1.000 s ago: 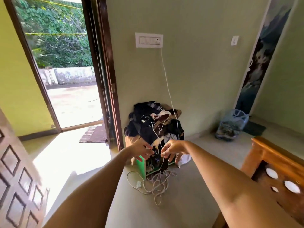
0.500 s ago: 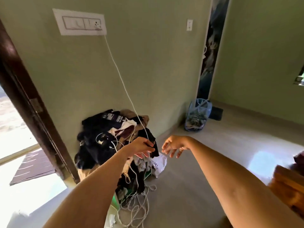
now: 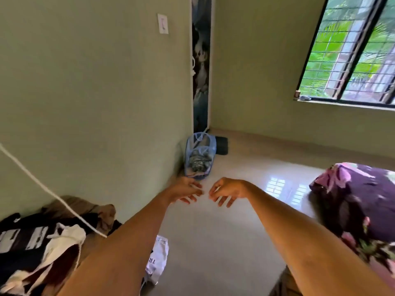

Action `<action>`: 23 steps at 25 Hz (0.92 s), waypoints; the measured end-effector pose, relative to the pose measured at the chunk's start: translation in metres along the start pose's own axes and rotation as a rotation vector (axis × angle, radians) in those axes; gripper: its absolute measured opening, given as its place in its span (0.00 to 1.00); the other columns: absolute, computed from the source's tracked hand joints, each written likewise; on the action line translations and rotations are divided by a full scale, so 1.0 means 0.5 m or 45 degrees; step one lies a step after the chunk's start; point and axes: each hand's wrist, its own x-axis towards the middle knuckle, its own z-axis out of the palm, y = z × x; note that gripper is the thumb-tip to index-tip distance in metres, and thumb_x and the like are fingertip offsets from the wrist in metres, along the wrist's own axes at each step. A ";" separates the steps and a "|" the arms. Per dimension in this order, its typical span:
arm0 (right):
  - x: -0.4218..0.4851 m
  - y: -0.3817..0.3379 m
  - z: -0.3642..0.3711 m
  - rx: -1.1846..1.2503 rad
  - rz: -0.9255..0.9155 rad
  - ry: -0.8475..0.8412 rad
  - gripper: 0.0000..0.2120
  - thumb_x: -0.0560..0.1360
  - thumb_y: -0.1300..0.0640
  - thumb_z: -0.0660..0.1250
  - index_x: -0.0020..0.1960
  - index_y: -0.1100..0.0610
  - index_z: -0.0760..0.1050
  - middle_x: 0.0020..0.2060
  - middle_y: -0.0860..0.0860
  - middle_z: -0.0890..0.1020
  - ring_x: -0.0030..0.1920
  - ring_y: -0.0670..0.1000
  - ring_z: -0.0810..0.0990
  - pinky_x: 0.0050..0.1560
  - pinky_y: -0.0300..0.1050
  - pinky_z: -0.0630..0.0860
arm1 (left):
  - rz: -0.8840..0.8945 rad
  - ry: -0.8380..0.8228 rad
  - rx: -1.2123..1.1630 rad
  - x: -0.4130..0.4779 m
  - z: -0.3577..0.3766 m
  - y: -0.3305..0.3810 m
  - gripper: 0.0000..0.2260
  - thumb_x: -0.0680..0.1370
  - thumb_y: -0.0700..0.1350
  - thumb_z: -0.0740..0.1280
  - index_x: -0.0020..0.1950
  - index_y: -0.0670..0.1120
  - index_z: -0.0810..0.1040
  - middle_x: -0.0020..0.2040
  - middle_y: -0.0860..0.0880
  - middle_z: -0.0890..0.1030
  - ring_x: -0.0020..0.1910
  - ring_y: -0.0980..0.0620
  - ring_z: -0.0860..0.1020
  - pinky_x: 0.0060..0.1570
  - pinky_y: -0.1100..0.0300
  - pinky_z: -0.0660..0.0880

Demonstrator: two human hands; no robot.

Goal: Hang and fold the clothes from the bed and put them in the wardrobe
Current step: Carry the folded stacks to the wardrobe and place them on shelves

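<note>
Both arms reach out over the pale floor (image 3: 213, 242), side by side and close together. The left hand (image 3: 186, 191) hangs palm down with its fingers (image 3: 193, 197) loose and slightly spread, gripping nothing and touching nothing. The right hand (image 3: 227, 191) mirrors it just beside, its fingers (image 3: 222, 202) relaxed and drooping. There is a small gap between the two sets of fingertips, and this hand holds nothing either.

The heap of clothes (image 3: 40, 244) sits at the near left against the green wall. It is dark garments with white lettering mixed with white and brown pieces, and it lies by the left forearm, well short of the hands. A white cord (image 3: 49, 191) slants down from the left edge into the heap. Just right of the heap, a white printed bag (image 3: 157, 259) lies on the floor, partly behind the left forearm.

At the right, the bed (image 3: 361, 201) shows a corner covered in purple floral cloth, well apart from both hands. Farther off, at the foot of the left wall, a blue mesh basket (image 3: 199, 155) stands with bundled cloth inside, a dark mat (image 3: 221, 145) just behind it. A barred window (image 3: 350, 50) is set in the far right wall, and a small switch (image 3: 162, 23) is on the left wall
</note>
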 end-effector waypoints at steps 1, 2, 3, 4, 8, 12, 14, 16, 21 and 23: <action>0.009 0.015 -0.032 0.020 0.035 0.018 0.14 0.74 0.56 0.70 0.58 0.58 0.76 0.52 0.57 0.80 0.46 0.53 0.81 0.53 0.52 0.78 | 0.010 -0.016 -0.009 0.037 0.000 0.015 0.11 0.75 0.43 0.69 0.56 0.46 0.74 0.42 0.49 0.80 0.36 0.54 0.78 0.37 0.61 0.74; 0.033 0.039 -0.077 0.050 0.063 0.061 0.16 0.74 0.56 0.71 0.59 0.59 0.76 0.54 0.57 0.80 0.47 0.54 0.81 0.53 0.52 0.78 | 0.048 -0.074 0.009 0.104 0.006 0.037 0.11 0.75 0.43 0.69 0.57 0.46 0.74 0.45 0.48 0.80 0.37 0.53 0.79 0.40 0.59 0.76; 0.064 0.067 -0.129 0.096 0.099 0.108 0.17 0.74 0.56 0.71 0.61 0.59 0.76 0.55 0.58 0.80 0.47 0.54 0.81 0.54 0.52 0.78 | 0.090 -0.148 0.046 0.182 0.015 0.065 0.12 0.75 0.44 0.69 0.57 0.46 0.75 0.47 0.47 0.81 0.39 0.53 0.80 0.42 0.58 0.77; 0.090 0.094 -0.180 0.136 0.126 0.159 0.17 0.75 0.56 0.70 0.62 0.60 0.75 0.57 0.58 0.79 0.48 0.55 0.81 0.54 0.52 0.78 | 0.125 -0.206 0.066 0.255 0.021 0.089 0.12 0.75 0.44 0.69 0.58 0.46 0.75 0.48 0.47 0.81 0.40 0.52 0.80 0.44 0.56 0.78; 0.159 0.181 -0.372 0.283 0.235 0.329 0.17 0.76 0.57 0.67 0.62 0.63 0.74 0.59 0.60 0.79 0.48 0.56 0.80 0.46 0.49 0.78 | 0.244 -0.418 0.163 0.497 0.046 0.232 0.13 0.75 0.45 0.70 0.58 0.46 0.75 0.47 0.49 0.80 0.43 0.52 0.80 0.45 0.58 0.78; 0.213 0.249 -0.507 0.511 0.263 0.545 0.11 0.78 0.59 0.65 0.59 0.61 0.75 0.48 0.53 0.82 0.45 0.55 0.81 0.46 0.50 0.78 | 0.364 -0.556 0.255 0.697 0.083 0.360 0.15 0.76 0.46 0.69 0.61 0.44 0.74 0.49 0.46 0.80 0.45 0.50 0.81 0.42 0.61 0.78; 0.228 0.302 -0.551 0.588 0.364 0.572 0.11 0.78 0.60 0.63 0.59 0.60 0.75 0.44 0.49 0.83 0.44 0.55 0.82 0.45 0.50 0.79 | 0.389 -0.664 0.296 0.777 0.130 0.403 0.14 0.76 0.46 0.69 0.60 0.44 0.74 0.48 0.46 0.80 0.44 0.49 0.81 0.43 0.59 0.78; 0.236 0.367 -0.590 0.641 0.439 0.602 0.11 0.79 0.61 0.63 0.60 0.60 0.75 0.44 0.48 0.83 0.42 0.53 0.83 0.42 0.48 0.80 | 0.421 -0.791 0.348 0.842 0.191 0.442 0.14 0.75 0.46 0.70 0.59 0.44 0.75 0.47 0.47 0.81 0.42 0.50 0.81 0.42 0.59 0.78; 0.216 0.528 -0.698 0.707 0.598 0.751 0.13 0.78 0.59 0.65 0.61 0.59 0.74 0.48 0.51 0.81 0.43 0.51 0.82 0.38 0.45 0.80 | 0.508 -0.986 0.425 0.982 0.364 0.551 0.13 0.74 0.46 0.71 0.57 0.45 0.76 0.45 0.47 0.82 0.39 0.51 0.81 0.38 0.61 0.77; 0.195 0.594 -0.757 0.739 0.650 0.827 0.14 0.76 0.57 0.67 0.61 0.59 0.75 0.46 0.52 0.80 0.43 0.52 0.81 0.45 0.50 0.80 | 0.532 -1.060 0.449 1.035 0.444 0.612 0.11 0.74 0.45 0.71 0.55 0.45 0.76 0.43 0.48 0.81 0.38 0.52 0.81 0.38 0.60 0.77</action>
